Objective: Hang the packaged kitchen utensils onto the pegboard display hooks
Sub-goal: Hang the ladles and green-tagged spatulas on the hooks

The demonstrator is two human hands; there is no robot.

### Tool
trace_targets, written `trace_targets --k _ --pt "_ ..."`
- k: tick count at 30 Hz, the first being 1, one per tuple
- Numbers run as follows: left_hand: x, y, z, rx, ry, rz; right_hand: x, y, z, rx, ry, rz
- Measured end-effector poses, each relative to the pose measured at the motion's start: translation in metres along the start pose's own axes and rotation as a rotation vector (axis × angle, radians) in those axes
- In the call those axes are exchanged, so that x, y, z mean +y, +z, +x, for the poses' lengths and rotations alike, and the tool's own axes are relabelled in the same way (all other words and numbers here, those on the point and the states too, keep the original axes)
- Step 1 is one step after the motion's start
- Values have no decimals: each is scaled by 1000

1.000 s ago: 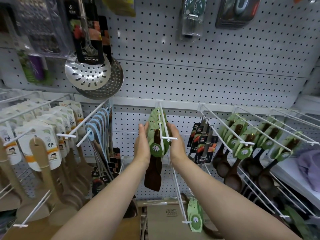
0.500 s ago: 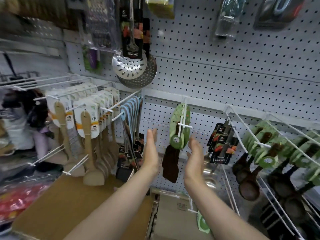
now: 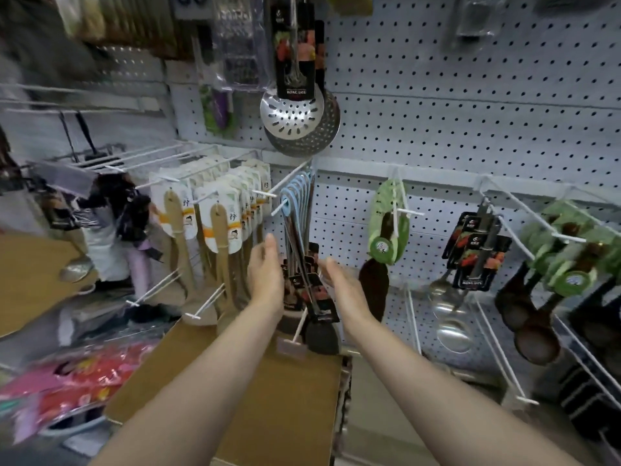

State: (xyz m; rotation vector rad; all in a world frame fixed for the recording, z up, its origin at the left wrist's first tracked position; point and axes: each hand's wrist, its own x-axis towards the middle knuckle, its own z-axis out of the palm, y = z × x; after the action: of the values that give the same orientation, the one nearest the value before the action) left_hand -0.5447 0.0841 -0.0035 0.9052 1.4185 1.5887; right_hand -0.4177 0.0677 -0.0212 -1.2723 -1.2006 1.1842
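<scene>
Both hands have drawn back from the green-carded spatulas (image 3: 388, 230), which they flanked a second ago, and the view has swung left. Those spatulas now hang alone on their hook (image 3: 401, 210), right of the hands and apart from them, dark blades pointing down.

White pegboard (image 3: 470, 112) fills the wall, with a shelf rail across its middle and long white wire hooks jutting out below it. A cardboard box (image 3: 255, 391) sits low in front, under the forearms. Left of it, blurred pink and red packets (image 3: 77, 391) lie in a heap, and another brown board (image 3: 30, 280) shows at the left edge.

Steel skimmers (image 3: 295, 119) on black cards hang high at centre. Wooden spatulas (image 3: 215, 230) with white cards crowd the hooks at left. Dark wooden spoons (image 3: 544, 297) with green cards fill the hooks at far right, and steel ladles (image 3: 470, 264) on black cards hang between them and the green spatulas. Blue-handled utensils (image 3: 299, 223) with black cards hang straight ahead.

The left hand (image 3: 267, 274) and right hand (image 3: 346, 284) are raised with palms facing each other, fingers straight and loose, holding nothing. The blue-handled utensils hang between and just beyond them; whether either hand touches these is unclear. A hook's price tab (image 3: 290, 346) sticks out just below the wrists.
</scene>
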Motion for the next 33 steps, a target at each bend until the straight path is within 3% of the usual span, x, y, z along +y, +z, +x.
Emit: trace_targets --k 7,11,17,33 --pt "17 -6 54 -187 82 1 13 15 14 187 13 -83" --pt "21 -8 64 -159 114 -7 28 19 19 230 90 -97" --pt "21 -10 62 -267 81 -20 43 26 24 296 174 -94" --pt "30 -9 53 -325 5 -81 50 20 17 212 170 -121"
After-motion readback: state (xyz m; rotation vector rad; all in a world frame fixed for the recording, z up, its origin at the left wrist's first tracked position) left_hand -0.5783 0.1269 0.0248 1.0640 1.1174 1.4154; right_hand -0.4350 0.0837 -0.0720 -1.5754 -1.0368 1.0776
